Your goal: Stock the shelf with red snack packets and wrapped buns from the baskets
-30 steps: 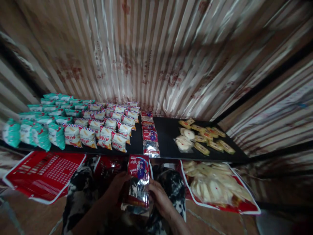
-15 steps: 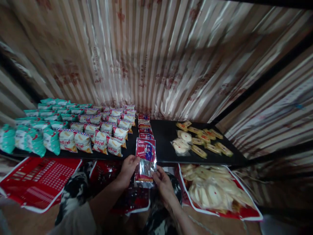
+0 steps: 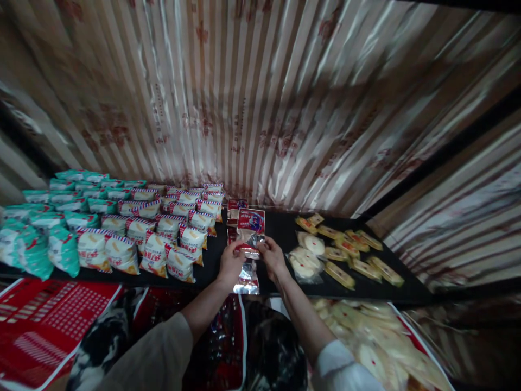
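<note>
Lap: I see black-and-white patterned trousers close up to the goods, presumably so both arms can reach forward at ease.
Bags below: a flat red printed bag lies at left; a red bag with a white edge, its contents dark and shiny, sits in the middle; at right, a white-rimmed red bag gapes around pale, flat, clear-wrapped rounds, leaving them within reach.
Left hand: the left hand is clamped on the packet's lower left edge, fingers and thumb together.
Right hand: the right hand pinches the opposite edge, probably because limp foil steers better from two sides.
Held packet: the red-and-silver foil packet hangs between them over the black shelf, printed face towards the person; whether it touches anything beneath, I cannot tell.
Foil row: matching red-and-silver packets run front to back under and behind it, apparently lined up to save width.
Shelf left: plump white-and-orange bags with striped tops stand in ranks beside plump teal-and-white bags, grouped by kind.
Shelf right: clear-wrapped cream rounds and yellow oblong packets lie flat, more loosely scattered.
Backdrop: striped, crinkled sheeting hangs behind.
</note>
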`<control>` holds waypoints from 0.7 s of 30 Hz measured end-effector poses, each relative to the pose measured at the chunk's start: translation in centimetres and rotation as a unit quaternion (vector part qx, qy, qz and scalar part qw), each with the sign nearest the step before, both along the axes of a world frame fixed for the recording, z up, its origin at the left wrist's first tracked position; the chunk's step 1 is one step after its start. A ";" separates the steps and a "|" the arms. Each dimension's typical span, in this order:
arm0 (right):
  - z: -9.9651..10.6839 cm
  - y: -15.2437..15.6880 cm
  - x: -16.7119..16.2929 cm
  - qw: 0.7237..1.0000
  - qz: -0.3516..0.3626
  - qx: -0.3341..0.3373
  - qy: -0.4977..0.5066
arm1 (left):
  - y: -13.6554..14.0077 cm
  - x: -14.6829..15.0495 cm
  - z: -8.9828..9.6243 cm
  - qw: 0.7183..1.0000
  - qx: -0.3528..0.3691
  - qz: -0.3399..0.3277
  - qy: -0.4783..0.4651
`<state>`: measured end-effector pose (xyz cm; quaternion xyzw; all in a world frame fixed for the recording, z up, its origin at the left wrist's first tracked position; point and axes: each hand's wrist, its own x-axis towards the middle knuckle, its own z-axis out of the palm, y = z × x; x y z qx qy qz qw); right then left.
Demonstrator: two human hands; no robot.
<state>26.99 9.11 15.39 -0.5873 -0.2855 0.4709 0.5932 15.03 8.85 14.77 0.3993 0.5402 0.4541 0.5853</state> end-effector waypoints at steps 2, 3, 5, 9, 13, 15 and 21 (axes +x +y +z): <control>-0.3 2.1 0.4 0.999 0.000 -0.010 -0.039 | 1.5 0.6 -0.7 0.999 0.012 0.010 0.033; -0.4 2.9 0.5 0.998 0.002 -0.013 -0.059 | 2.3 0.9 -1.0 0.998 0.016 0.017 0.052; -0.6 4.4 0.7 0.995 0.008 -0.020 -0.097 | 3.5 1.2 -1.5 0.995 0.025 0.030 0.094; -1.4 6.3 1.0 0.982 0.020 -0.049 -0.180 | 5.2 1.1 -1.5 0.981 0.042 0.033 0.186; -2.2 7.1 1.1 0.960 0.045 -0.066 -0.270 | 5.5 0.5 -0.9 0.956 0.054 0.008 0.289; -2.5 7.3 1.0 0.939 0.055 -0.085 -0.329 | 5.3 0.3 -0.6 0.946 0.049 -0.004 0.320; -3.6 7.2 0.9 0.872 0.057 -0.108 -0.474 | 4.5 -0.2 -0.6 0.930 0.060 -0.021 0.363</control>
